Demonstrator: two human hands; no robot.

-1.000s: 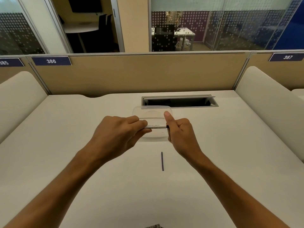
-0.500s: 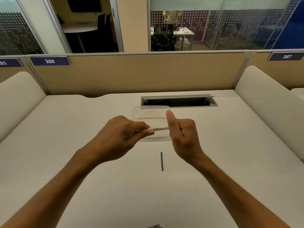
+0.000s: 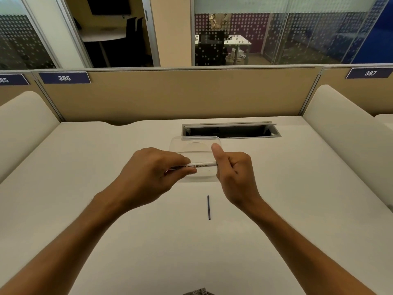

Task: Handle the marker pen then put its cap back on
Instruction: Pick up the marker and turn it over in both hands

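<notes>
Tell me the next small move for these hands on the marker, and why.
Probably pull the hands apart along the pen's axis. The left hand pinches one end of the marker pen, the right hand grips the other, and it lies level above the clear container; whether the cap is on is hidden.

The surface (image 3: 106, 188) was a pale, off-white top. A clear plastic lid (image 3: 194, 143) lay flat on it near the far middle, just in front of a long open cable slot (image 3: 230, 130) cut into it. Nearer, a thin dark stick (image 3: 208, 207) lay alone, pointing lengthwise away.
</notes>
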